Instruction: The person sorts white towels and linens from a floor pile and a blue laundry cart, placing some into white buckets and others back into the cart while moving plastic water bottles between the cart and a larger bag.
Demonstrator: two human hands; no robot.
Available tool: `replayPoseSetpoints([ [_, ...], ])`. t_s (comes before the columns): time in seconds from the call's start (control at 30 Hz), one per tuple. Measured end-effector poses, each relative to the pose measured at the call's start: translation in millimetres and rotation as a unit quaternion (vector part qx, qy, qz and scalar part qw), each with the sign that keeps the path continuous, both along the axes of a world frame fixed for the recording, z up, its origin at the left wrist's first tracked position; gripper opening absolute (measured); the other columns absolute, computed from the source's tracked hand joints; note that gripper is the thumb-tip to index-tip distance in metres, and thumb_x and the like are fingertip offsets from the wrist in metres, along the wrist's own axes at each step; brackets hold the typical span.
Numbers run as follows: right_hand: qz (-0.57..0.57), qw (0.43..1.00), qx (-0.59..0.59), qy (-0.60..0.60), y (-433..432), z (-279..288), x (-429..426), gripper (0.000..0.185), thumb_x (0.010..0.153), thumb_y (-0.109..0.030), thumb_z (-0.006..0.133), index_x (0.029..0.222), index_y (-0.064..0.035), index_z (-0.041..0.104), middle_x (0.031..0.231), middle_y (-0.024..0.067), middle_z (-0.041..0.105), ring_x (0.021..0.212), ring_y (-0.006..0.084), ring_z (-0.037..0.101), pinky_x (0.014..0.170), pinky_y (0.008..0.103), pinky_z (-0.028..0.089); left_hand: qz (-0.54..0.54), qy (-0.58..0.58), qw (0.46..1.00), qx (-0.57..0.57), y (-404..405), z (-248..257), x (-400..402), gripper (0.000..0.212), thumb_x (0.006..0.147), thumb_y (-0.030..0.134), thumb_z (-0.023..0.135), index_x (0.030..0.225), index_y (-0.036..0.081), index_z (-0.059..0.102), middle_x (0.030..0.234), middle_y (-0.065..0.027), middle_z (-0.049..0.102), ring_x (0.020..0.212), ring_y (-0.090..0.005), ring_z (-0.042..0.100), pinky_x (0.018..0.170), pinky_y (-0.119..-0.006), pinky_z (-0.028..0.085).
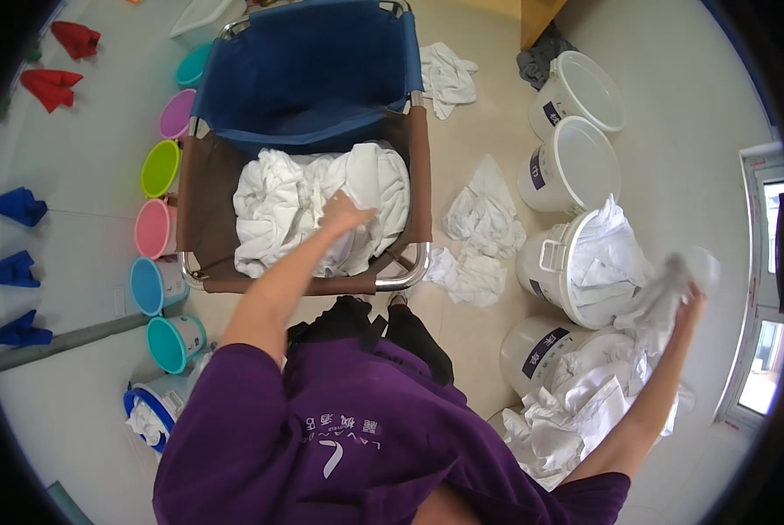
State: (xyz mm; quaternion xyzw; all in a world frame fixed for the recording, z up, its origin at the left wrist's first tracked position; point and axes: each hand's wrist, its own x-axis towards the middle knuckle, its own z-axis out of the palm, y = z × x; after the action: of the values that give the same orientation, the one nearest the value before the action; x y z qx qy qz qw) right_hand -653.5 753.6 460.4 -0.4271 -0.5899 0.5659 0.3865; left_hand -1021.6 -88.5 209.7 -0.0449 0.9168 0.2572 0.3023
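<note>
My left hand [345, 213] rests on a heap of white cloths [280, 190] inside a brown and blue fabric laundry cart [198, 190]; whether its fingers grip the cloth is not plain. Out to the right, my right hand [692, 298] is closed on a white cloth [654, 302], which is blurred and hangs beside a white bin [541, 262] filled with folded white linen [605, 262]. Below that bin, another white bin [530, 357] lies partly under a large pile of white linen [569, 413].
Two lidded white bins [572, 161] stand along the right wall. White cloths [487, 216] lie on the floor between cart and bins. Coloured buckets [156, 228] line the cart's left side. Red and blue cloths [14, 207] hang on the left wall.
</note>
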Motion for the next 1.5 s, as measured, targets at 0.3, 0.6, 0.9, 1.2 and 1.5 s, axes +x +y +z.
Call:
replayPoseSetpoints([
  [0.3, 0.590, 0.792, -0.040, -0.150, -562, -114, -260, 0.024, 0.092, -0.004, 0.065, 0.116, -0.0001, 0.065, 0.101, 0.0079, 0.071, 0.091, 0.0148, 0.068, 0.079, 0.0278, 0.055, 0.036, 0.149, 0.979, -0.131, 20, -25, 41, 0.050, 0.073, 0.025, 0.076, 0.111, 0.001, 0.054, 0.128, -0.0205, 0.049, 0.122, -0.0418, 0.051, 0.093, -0.061, 0.043],
  [0.6, 0.574, 0.635, -0.506, -0.104, -725, -144, -293, 0.047, 0.086, -0.023, 0.076, 0.122, -0.0022, 0.056, 0.110, 0.0117, 0.065, 0.096, 0.0240, 0.066, 0.078, 0.0417, 0.055, 0.111, -0.034, 0.889, 0.443, -49, 110, 65, 0.010, 0.083, 0.009, 0.068, 0.085, 0.001, 0.063, 0.075, -0.0030, 0.062, 0.065, -0.0092, 0.058, 0.056, -0.025, 0.046],
  [0.9, 0.491, 0.812, -0.302, -0.095, -686, -94, -286, 0.047, 0.067, 0.008, 0.058, 0.114, 0.0022, 0.061, 0.098, 0.0074, 0.068, 0.084, 0.0177, 0.065, 0.073, 0.0305, 0.053, 0.044, 0.017, 0.979, -0.198, -223, 43, 22, 0.106, 0.071, 0.025, 0.080, 0.156, 0.014, 0.018, 0.150, -0.0194, 0.043, 0.141, -0.0393, 0.035, 0.110, -0.062, 0.032],
  [1.2, 0.346, 0.924, -0.139, 0.089, -611, 45, -202, 0.062, 0.061, -0.003, 0.049, 0.120, 0.0137, 0.058, 0.113, 0.0221, 0.066, 0.102, 0.0303, 0.067, 0.093, 0.0397, 0.054, 0.259, 0.113, 0.955, 0.087, -272, 51, 34, 0.033, 0.068, 0.017, 0.067, 0.094, -0.002, 0.067, 0.092, -0.0208, 0.070, 0.085, -0.0289, 0.068, 0.078, -0.036, 0.054],
  [1.5, 0.488, 0.828, -0.275, -0.033, -678, 6, -238, 0.051, 0.089, -0.028, 0.070, 0.132, -0.0055, 0.056, 0.121, 0.0066, 0.065, 0.109, 0.0193, 0.061, 0.095, 0.0345, 0.046, 0.098, 0.168, 0.893, 0.405, -60, 263, 61, 0.058, 0.082, 0.024, 0.074, 0.128, -0.005, 0.054, 0.100, -0.0146, 0.070, 0.088, -0.0202, 0.067, 0.080, -0.034, 0.054],
])
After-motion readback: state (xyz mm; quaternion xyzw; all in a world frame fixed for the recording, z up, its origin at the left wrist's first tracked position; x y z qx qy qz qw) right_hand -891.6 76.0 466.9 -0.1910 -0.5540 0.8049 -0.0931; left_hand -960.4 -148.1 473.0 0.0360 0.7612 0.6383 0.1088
